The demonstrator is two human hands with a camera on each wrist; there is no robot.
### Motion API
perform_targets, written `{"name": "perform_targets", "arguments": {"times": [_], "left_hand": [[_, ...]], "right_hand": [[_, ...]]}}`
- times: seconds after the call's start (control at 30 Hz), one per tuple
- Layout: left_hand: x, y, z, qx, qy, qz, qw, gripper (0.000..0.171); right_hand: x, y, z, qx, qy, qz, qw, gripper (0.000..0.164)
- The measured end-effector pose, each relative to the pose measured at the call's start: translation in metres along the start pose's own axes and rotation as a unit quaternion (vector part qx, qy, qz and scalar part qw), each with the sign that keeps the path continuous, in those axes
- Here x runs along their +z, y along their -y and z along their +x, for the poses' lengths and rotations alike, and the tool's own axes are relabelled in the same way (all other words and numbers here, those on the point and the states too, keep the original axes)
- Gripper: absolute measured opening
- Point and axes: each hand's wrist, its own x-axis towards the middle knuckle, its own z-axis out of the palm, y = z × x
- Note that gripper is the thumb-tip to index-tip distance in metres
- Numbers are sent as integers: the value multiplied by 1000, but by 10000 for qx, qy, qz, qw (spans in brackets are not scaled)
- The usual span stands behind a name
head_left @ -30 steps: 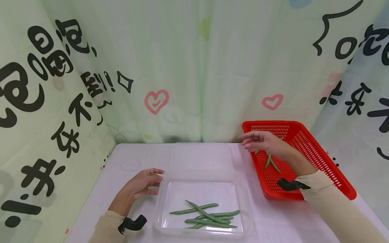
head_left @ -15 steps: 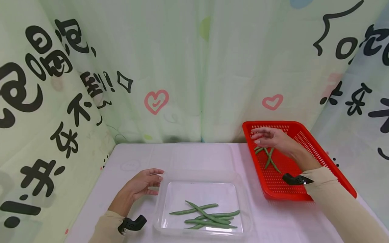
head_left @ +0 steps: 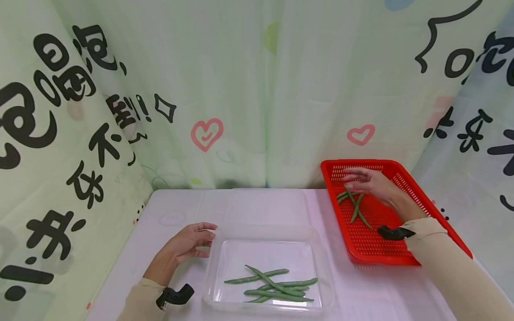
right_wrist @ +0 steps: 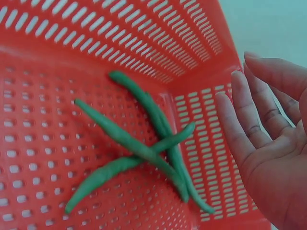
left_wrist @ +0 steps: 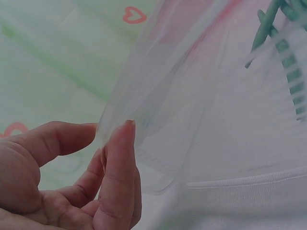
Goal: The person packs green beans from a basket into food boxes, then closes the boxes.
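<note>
Green beans [head_left: 277, 285] lie crossed in a clear plastic box [head_left: 267, 307] at the front centre of the table. At that box's left rim is my left hand [head_left: 190, 243], its fingertips touching the rim with fingers loosely bent. In the left wrist view, the thumb and fingers [left_wrist: 120, 177] are beside the see-through wall. My right hand [head_left: 371, 185] hovers inside the red basket [head_left: 405, 249], above several green beans [right_wrist: 129, 148] crossed on its floor. The right wrist view shows its fingers extended, with nothing held and a gap to the beans.
The basket's raised perforated walls [right_wrist: 196, 52] surround the right hand. A white-clothed table [head_left: 192, 200] carries both containers. Pale printed curtains [head_left: 241, 89] hang behind and at both sides. A black wrist strap device [head_left: 176, 294] sits on each wrist.
My right hand has moved right, from over the basket's left rim to above its inside, uncovering more of the beans there. The left hand and the clear box have stayed put.
</note>
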Motion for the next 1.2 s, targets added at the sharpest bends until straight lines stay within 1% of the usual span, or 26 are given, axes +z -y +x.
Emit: {"name": "perform_targets", "arguments": {"times": [0.2, 0.37, 0.6, 0.7, 0.9, 1.1, 1.13, 1.2], "left_hand": [[0, 1, 1, -15, 3, -10, 10000, 44], [-1, 0, 1, -13, -4, -15, 10000, 44], [1, -1, 1, -25, -2, -1, 10000, 45], [1, -1, 0, -20, -36, 5, 10000, 44], [2, 0, 0, -25, -31, -19, 10000, 44], [2, 1, 1, -33, 5, -11, 10000, 44], [1, 1, 1, -27, 13, -8, 10000, 45], [1, 1, 2, -32, 16, -24, 10000, 45]], "right_hand": [[-3, -8, 2, 77, -28, -14, 10000, 69], [-5, -17, 8, 266, 150, 16, 9995, 69], [-10, -33, 11, 566, 463, 258, 9970, 64], [-11, -38, 11, 685, 549, 226, 9959, 63], [-16, -44, 8, 978, 438, 157, 9941, 64], [-23, -46, 7, 1162, 55, 43, 9932, 55], [-23, -46, 7, 1255, -20, 21, 9921, 54], [-25, -47, 6, 1439, -47, -60, 9896, 54]]}}
